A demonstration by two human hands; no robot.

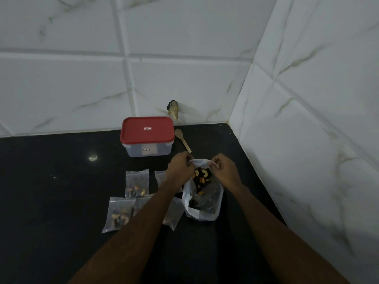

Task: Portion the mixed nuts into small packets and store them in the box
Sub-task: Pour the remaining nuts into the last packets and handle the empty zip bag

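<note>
Nearest: small packets [120,214], filled, flat on the surface [61,181]. Beside them, nut bag [205,201]: thin soft plastic, likely slippery, weight sagging low; best taken at its top edge. I pinch that edge with my left grip [178,170] and right grip [224,171], bag directly beneath. Closed box [147,138] stands behind.

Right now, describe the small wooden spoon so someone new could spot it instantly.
On the black countertop, near the corner of the white tiled walls, stands a clear plastic box with a red lid. The small pale wooden spoon lies flat just right of it. It is the only wooden thing among clear plastic packets.
</note>
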